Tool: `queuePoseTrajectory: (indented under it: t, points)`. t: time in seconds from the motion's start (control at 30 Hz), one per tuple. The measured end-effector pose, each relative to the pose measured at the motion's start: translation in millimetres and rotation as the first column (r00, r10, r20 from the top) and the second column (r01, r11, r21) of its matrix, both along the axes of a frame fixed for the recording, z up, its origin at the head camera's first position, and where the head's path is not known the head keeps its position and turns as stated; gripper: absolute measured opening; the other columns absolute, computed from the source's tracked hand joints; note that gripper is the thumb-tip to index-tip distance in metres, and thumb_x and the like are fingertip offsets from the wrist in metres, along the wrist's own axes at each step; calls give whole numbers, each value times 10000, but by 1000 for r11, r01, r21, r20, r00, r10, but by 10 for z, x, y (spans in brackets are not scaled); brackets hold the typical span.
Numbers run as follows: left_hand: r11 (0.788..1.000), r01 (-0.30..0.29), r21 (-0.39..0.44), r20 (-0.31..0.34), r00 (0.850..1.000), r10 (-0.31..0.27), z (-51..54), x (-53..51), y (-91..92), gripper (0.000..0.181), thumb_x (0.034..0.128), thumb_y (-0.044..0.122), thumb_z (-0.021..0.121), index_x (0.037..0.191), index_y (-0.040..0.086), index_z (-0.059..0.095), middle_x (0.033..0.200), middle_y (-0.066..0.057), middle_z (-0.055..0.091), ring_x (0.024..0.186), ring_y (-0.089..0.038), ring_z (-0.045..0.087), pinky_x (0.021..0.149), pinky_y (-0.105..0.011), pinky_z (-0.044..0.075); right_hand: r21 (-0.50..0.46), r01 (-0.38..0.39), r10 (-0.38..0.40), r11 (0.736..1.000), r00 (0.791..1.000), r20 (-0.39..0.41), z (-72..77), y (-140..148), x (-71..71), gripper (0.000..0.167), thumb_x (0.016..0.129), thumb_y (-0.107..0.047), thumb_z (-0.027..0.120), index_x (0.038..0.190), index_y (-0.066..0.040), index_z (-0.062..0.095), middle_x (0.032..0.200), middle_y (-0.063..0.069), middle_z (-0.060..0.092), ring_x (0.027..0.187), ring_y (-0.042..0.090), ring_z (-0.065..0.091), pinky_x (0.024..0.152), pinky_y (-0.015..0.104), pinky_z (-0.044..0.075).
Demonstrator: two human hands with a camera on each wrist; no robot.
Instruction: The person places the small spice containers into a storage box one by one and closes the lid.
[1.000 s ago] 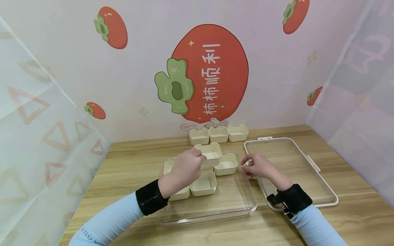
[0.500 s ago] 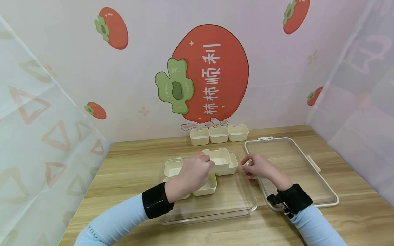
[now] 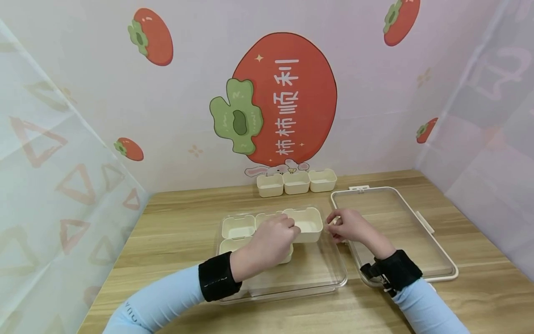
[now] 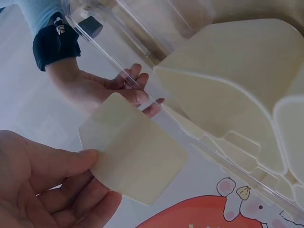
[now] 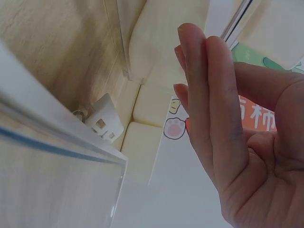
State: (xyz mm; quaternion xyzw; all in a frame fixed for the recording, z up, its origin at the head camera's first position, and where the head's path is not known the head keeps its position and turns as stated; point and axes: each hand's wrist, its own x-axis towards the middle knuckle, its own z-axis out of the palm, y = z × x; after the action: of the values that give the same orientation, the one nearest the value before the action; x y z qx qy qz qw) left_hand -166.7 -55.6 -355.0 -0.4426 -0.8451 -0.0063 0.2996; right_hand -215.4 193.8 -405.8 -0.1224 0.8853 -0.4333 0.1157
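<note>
The held cream bin has just slid rightward and slightly nearer the person over the wooden surface [image 3: 183,206], and is now at the back right of the clear box [image 3: 288,293], in front of or above the bin in that corner, which it hides; whether the two touch cannot be told. My reading is that it is now close to the bare right part of the box, so that filling the box is well under way but unfinished. The white-framed lid [image 3: 396,227] lies flat to the right, and three more bins [image 3: 296,183] stand side by side by the wall. Within the box, a back-left bin [image 3: 238,228] and a front-left bin [image 3: 230,246] show, others being partly covered by the left hand [image 3: 267,243], whose thumb and fingers pinch the held bin [image 3: 309,226] by its left side. The right hand [image 3: 349,226] stays beside the box's right edge, fingers fairly straight and together, with nothing visibly gripped; contact with the edge is unclear. The held bin looks upright, bare inside, pale and smooth, with rounded corners, thin walls and, smallest of all, a shallow notch along its far rim.
</note>
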Motion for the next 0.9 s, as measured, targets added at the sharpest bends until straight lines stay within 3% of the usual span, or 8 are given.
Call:
queuePoseTrajectory:
  t: [0.47,0.9]
  points:
    - [997,-19,-73,54,998,23,10,77,108,185,665,-33,625,672,151,642,645,54,566,621,-119,524,558,-224,449,15,-25,26,1000,999,-38,4,-7,12,163,847,-1,554,986,80,579,663,165,667,538,159,656,524,294,554]
    - [994,-35,-108,87,995,45,-56,62,175,164,676,6,667,686,168,656,661,72,588,626,-99,538,519,-229,465,-13,-28,28,1000,1000,5,34,-7,25,204,847,11,541,1023,108,578,670,125,666,559,169,664,560,339,567]
